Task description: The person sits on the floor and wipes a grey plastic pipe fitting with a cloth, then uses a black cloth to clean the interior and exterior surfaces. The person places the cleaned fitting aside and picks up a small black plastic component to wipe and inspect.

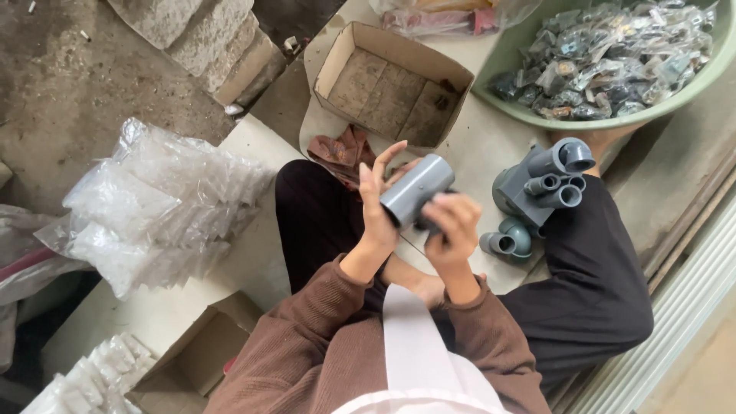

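The left hand (377,201) is opened flat, fingers stretched upward, its palm pressed against one end of a grey plastic pipe fitting (416,192). The right hand (452,222) is curled around the fitting's lower, darker end, grasping it from below. The fitting sits between the two hands, held up above the person's lap.

It looks like a short, thick-walled cylinder of moulded grey plastic, smooth and faintly glossy, with a paler highlight along its upper side. I judge it stiff and light for its bulk, unlikely to crush or chip under a firm grip. The smooth wall could slide in the fingers, so a wrap around the barrel, or a palm braced on an open end, seems the surest hold.

Just to the right of the right hand, a cluster of similar grey fittings (546,184) rests on the person's dark trouser leg, with a small grey elbow fitting (507,241) below them. Further out beyond them stands a green basin (529,115) filled with small bagged parts. Beyond the left hand lies an open cardboard box (392,84), and well off to the left is a heap of clear plastic bags (153,207).
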